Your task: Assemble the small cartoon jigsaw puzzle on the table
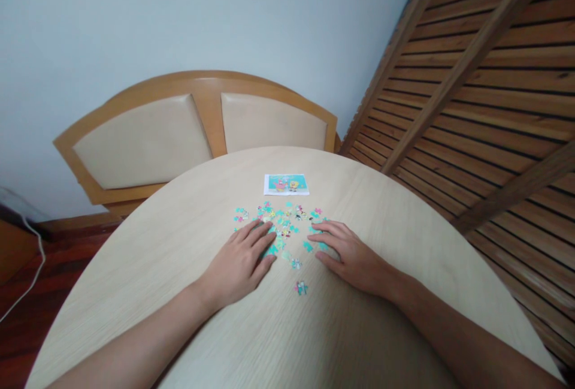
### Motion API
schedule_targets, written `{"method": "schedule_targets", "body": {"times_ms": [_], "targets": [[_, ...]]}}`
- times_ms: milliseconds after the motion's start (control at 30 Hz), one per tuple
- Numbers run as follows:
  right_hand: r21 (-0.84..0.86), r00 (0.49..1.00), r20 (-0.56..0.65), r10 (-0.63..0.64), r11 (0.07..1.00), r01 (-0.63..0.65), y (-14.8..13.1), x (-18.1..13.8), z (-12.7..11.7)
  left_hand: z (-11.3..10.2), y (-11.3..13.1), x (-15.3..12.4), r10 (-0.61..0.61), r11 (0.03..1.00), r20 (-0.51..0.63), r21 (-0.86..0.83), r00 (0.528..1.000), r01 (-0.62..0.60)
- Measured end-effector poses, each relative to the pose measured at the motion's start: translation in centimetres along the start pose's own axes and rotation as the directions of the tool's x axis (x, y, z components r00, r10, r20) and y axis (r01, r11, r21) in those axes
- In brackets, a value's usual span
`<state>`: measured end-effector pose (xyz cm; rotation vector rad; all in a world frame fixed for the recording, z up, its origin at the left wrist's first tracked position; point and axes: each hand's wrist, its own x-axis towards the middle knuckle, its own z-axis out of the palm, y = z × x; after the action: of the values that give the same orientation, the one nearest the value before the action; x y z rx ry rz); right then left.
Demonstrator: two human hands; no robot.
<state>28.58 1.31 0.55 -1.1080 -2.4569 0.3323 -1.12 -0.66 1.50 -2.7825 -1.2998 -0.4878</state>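
Loose jigsaw puzzle pieces (286, 230), mostly turquoise with bits of pink, yellow and white, lie scattered over the middle of the table. My left hand (242, 262) rests palm down at their left side, fingers stretched out over some of them. On the right side my right hand (348, 255) lies palm down with its fingers apart, its tips among several pieces. Two pieces sit nearer to me, one a joined-looking or single pink and blue piece (300, 288). Beyond the pieces lies a picture card (286, 184) with a pink and a yellow cartoon figure on turquoise.
The round pale wooden table (381, 341) fills the foreground. Behind it stands a wooden headboard (207, 116) with cream panels against a white wall. A slatted wooden structure (476, 77) leans along the right. A white cable (38, 260) hangs at the far left.
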Motion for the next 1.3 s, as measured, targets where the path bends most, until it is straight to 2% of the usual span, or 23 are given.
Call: {"method": "schedule_targets", "body": {"times_ms": [133, 267, 633, 1000, 1133, 1200, 1300], "targets": [[-0.005, 1.000, 0.004, 0.003, 1.000, -0.003, -0.1, 0.0, -0.1, 0.1, 0.0, 0.0, -0.005, 1.000, 0.018, -0.023, 1.000, 0.006], [0.002, 1.000, -0.004, 0.004, 1.000, -0.004, -0.1, 0.0, -0.1, 0.1, -0.2, -0.2, -0.008, 0.999, -0.025, -0.042, 1.000, 0.007], [-0.023, 1.000, -0.012, 0.014, 1.000, -0.014, -0.2, 0.0, -0.1, -0.7, 0.0, 0.1, 0.072, 0.997, -0.031, -0.001, 0.997, -0.072], [-0.002, 0.993, -0.116, 0.014, 1.000, -0.014, -0.6, 0.4, -0.3, -0.7, -0.5, 0.2, 0.049, 0.999, -0.023, -0.002, 0.999, -0.049], [0.043, 0.990, -0.036, -0.136, 0.990, 0.137, -1.8, 0.4, -0.9, -0.9, -0.6, 0.2, 0.022, 1.000, -0.065, 0.012, 0.998, -0.021], [0.086, 0.974, 0.018, -0.228, 0.970, 0.225, -2.5, 0.3, -1.0, -1.0, -0.6, 0.1, 0.010, 1.000, -0.102, 0.016, 0.995, -0.008], [0.128, 0.950, 0.095, -0.298, 0.950, 0.286, -3.4, 0.2, -1.0, -0.9, -0.4, -0.1, -0.001, 1.000, -0.124, 0.000, 0.992, 0.001]]}}
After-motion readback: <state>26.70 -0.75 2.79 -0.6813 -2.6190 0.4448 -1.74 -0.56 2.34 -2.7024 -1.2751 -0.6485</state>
